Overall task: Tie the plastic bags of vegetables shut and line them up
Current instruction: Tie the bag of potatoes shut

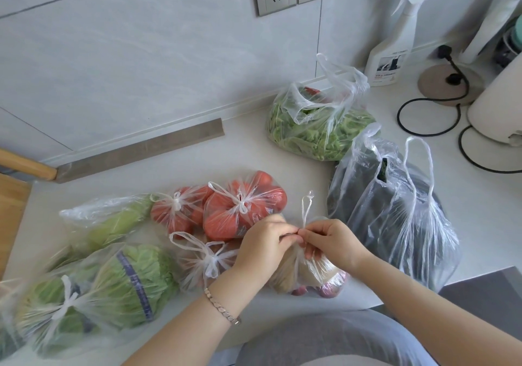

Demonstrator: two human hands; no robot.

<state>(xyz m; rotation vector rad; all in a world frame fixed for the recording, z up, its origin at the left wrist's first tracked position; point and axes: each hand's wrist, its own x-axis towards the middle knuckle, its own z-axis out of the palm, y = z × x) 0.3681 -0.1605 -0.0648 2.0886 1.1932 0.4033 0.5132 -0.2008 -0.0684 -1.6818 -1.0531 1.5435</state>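
My left hand (pixel 261 245) and my right hand (pixel 330 242) pinch the twisted handles of a clear bag of potatoes and onions (pixel 313 275) at the counter's front; one handle loop (pixel 306 204) sticks up above my fingers. To the left lie knotted bags: two of tomatoes (pixel 243 204) (pixel 176 210), a small one (pixel 203 261), one of cabbage (pixel 118 278) and one of a pale green vegetable (pixel 110 218). Behind, a bag of leafy greens (pixel 316 125) and a bag of dark vegetables (pixel 395 210) stand with loose handles.
A spray bottle (pixel 392 46) stands at the wall on the right, beside a round base with a black cord (pixel 440 83) and a white appliance (pixel 497 105). A wooden board (pixel 11 204) lies at the left edge. A grey metal strip (pixel 141 151) runs along the wall.
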